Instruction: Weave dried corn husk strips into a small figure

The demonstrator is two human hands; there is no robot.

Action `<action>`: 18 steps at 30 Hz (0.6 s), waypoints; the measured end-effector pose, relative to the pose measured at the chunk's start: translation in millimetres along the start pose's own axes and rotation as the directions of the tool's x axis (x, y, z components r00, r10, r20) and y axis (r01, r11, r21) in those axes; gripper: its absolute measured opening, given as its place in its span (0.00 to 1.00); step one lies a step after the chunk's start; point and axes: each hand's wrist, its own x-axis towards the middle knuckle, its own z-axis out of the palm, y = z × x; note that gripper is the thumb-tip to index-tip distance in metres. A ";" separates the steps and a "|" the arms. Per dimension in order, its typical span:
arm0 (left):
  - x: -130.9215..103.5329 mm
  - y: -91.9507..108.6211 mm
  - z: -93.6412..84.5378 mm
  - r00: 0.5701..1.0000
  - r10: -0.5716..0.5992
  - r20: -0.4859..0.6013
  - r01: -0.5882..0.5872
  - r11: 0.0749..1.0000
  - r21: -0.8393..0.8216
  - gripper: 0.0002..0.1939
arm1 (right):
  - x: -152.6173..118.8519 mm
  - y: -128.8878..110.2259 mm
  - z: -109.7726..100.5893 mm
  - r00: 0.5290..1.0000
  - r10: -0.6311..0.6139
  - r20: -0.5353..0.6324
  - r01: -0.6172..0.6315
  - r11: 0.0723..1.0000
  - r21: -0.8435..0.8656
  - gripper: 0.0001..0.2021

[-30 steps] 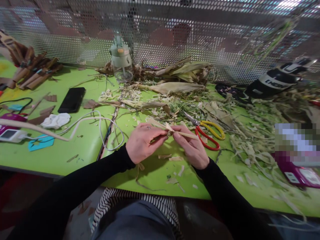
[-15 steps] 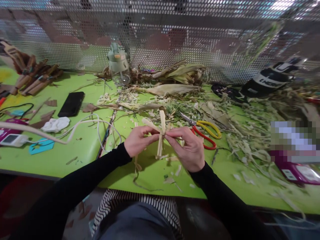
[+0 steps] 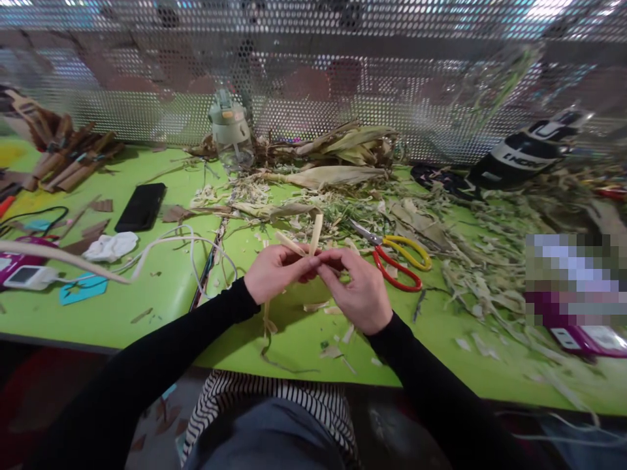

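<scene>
Far left: brown bundle [image 3: 73,156], then black phone [image 3: 141,207] flat on green table [image 3: 169,313]. Centre: left hand [image 3: 274,271], thumb and fingers pinching pale strips [image 3: 317,234]; strips held above table, ends projecting beyond fingers. Right hand [image 3: 360,290]: fingertips pinched on same strips, beside left thumb. Further right: scissors [image 3: 377,239], blades parted slightly; black bottle [image 3: 516,158] tilted.

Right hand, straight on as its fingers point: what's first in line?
The right hand would likely meet the left hand first, by the pale strips; any gap between their fingertips is unclear.
</scene>
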 end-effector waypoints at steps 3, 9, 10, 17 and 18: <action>1.9 -1.2 -4.0 1.000 -0.017 -0.021 0.016 1.000 -0.015 0.15 | -0.4 -0.5 -3.6 0.996 0.048 0.074 -0.045 0.998 -0.050 0.09; 4.2 -2.1 -10.9 0.994 0.003 0.112 -0.006 1.000 0.018 0.09 | -1.5 -3.6 -12.9 0.988 0.054 0.143 -0.059 0.998 0.030 0.12; 4.9 -2.8 -11.0 0.993 -0.007 0.121 0.007 1.000 0.003 0.09 | -1.0 -3.3 -13.9 0.989 0.054 0.141 -0.061 0.997 0.045 0.12; 8.3 -11.7 -7.4 0.988 -0.146 -0.049 0.120 0.930 -0.348 0.13 | 2.5 7.4 -5.8 0.934 0.278 0.223 -0.321 0.929 0.184 0.22; 8.0 -12.9 -6.4 0.989 -0.134 -0.065 0.102 0.927 -0.361 0.13 | 2.3 7.7 -2.0 0.921 0.278 0.272 -0.323 0.937 0.135 0.23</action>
